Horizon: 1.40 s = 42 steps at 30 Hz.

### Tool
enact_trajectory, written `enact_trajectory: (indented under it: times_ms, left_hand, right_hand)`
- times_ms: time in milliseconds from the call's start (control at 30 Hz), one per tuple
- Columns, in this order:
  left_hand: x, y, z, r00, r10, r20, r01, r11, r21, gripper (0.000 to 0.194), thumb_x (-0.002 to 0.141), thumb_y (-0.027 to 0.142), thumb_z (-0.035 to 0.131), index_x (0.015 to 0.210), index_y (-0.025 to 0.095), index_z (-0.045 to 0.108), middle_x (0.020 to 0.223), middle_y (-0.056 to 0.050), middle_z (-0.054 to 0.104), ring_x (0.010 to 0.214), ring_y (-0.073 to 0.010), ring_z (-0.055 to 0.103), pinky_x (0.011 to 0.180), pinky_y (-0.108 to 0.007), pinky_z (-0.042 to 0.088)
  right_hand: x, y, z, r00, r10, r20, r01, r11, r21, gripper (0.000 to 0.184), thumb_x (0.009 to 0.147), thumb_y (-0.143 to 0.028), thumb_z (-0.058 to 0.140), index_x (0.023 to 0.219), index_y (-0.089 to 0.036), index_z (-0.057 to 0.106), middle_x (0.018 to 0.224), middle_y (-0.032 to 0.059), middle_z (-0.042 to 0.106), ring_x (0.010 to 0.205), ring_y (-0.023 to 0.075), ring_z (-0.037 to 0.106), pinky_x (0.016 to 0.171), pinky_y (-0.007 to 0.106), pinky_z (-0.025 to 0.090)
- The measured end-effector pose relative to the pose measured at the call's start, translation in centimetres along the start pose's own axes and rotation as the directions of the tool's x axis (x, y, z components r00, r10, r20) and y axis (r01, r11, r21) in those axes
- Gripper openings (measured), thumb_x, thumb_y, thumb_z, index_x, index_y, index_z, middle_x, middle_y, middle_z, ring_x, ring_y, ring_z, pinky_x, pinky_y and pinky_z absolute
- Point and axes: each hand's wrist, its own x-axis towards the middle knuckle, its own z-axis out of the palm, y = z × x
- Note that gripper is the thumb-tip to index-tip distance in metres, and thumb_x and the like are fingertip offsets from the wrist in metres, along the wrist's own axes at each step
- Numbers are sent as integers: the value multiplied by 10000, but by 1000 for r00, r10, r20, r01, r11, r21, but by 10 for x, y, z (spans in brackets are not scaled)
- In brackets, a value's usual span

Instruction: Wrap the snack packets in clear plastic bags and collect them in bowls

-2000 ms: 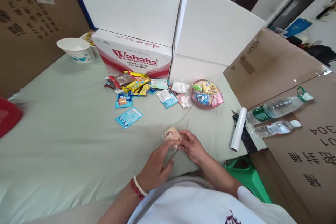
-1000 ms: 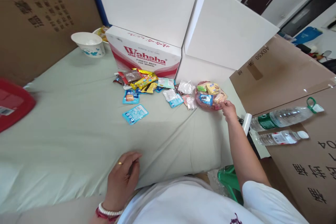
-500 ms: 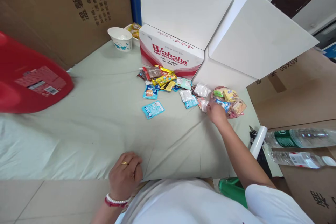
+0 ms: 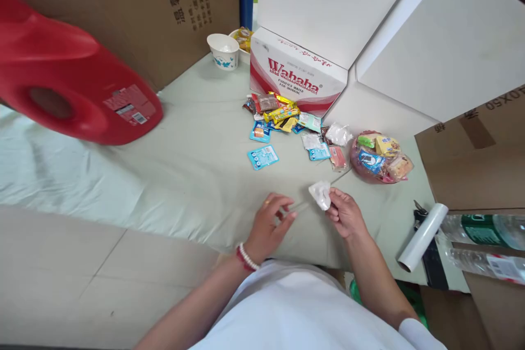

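The right hand pinches a small white packet by its right edge, between thumb and fingers. The packet projects forward and left of the fingertips, nearer the person than the bowl of snacks. The left hand (fingers loosely curled, thumb apart) is partly open, holds nothing, and is positioned left of the packet, near but not touching.

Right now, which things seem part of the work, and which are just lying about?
Likely in it:
white packet in the right hand
left hand, close by
heaped packets
pink bowl of snacks

Probably lying about:
red jug
white roll
clear bottles
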Motion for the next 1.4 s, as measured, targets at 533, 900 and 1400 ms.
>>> enact_trajectory:
  times_ms: [533,900,1400]
  left_hand:
    - [12,-4,35,964,-260,58,266,953,-145,219,893,351,576,884,179,711,758,-5,696,677,-130,573,654,-245,421]
    - [20,4,35,885,-442,147,452,738,-501,203,736,358,709,720,170,633,613,45,575,544,-76,382,549,-226,298]
    - [20,-7,35,917,-384,106,387,798,-461,273,727,405,810,780,166,689,706,14,612,633,-99,473,607,-233,364]
  right_hand:
    - [-17,46,12,979,-168,112,189,957,-219,338,774,-515,786,825,-194,691,701,-20,587,562,98,403,542,244,330]
    - [-11,43,8,930,-239,278,321,896,-306,262,831,-473,756,840,-218,699,808,9,638,732,150,521,684,277,400]
    - [-8,38,10,977,-118,178,144,980,-139,239,748,-403,787,759,-196,668,682,-33,527,584,96,377,548,241,278]
